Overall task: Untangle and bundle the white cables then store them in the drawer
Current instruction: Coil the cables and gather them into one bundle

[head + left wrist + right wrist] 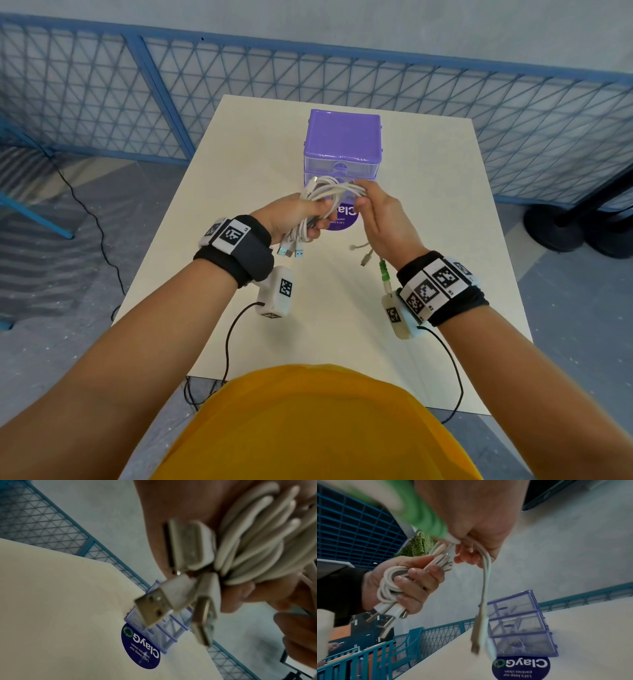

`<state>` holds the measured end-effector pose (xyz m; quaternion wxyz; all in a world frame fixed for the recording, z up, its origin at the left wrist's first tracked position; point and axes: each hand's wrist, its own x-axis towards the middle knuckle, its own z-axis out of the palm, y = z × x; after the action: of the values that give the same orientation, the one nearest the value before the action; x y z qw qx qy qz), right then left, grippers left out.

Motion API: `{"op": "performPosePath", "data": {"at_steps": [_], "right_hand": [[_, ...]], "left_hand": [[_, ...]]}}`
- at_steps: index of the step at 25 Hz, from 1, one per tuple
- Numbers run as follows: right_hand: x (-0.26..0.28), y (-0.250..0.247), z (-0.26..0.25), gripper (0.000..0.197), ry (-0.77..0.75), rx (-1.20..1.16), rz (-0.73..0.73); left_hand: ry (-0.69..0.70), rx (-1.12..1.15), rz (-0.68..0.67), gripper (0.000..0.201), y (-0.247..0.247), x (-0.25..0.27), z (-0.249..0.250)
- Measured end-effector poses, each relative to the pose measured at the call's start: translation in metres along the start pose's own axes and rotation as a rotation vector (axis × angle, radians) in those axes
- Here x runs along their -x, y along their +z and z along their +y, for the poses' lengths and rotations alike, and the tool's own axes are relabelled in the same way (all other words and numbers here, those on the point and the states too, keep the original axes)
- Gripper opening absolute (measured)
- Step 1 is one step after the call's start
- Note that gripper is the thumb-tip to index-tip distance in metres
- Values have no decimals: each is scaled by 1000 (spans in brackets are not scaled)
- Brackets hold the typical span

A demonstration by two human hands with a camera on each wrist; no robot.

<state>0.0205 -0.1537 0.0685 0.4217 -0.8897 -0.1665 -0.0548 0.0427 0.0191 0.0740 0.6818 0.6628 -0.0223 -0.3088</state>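
Left hand [294, 216], fingers curled round the coiled white cables [325, 192] above the table [239, 192]; right hand [380, 219] pinching loose ends, best wound tight and even before storing in the closed drawer unit [344, 144] behind.

A round dark-blue sticker [342, 222] reading "ClayGo" lies flat on the cream table [239, 164], about midway between its left and right edges. Beyond the table's far edge runs a blue-framed wire mesh fence [239, 68] against a pale wall. A thin black cable [89, 212] trails across the grey floor off the left edge. Off the right edge, near the far corner, stand two round black bases [555, 229]. A green plant [419, 545] shows in the right wrist view.
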Motion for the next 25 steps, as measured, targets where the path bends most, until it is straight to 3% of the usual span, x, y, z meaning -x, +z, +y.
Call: {"op": "performPosePath", "data": {"at_steps": [6, 14, 17, 21, 25], "right_hand": [[-1, 16, -7, 25, 154, -41, 123], [-6, 21, -17, 28, 183, -193, 227], [-10, 26, -20, 30, 221, -236, 231], [-15, 29, -23, 28, 248, -336, 134], [-8, 32, -28, 14, 299, -485, 270]], "left_hand": [[57, 37, 49, 25, 17, -2, -1], [109, -381, 170, 22, 23, -6, -11], [131, -258, 210, 14, 25, -8, -14], [77, 193, 256, 24, 23, -8, -10], [93, 214, 207, 28, 20, -9, -3]]}}
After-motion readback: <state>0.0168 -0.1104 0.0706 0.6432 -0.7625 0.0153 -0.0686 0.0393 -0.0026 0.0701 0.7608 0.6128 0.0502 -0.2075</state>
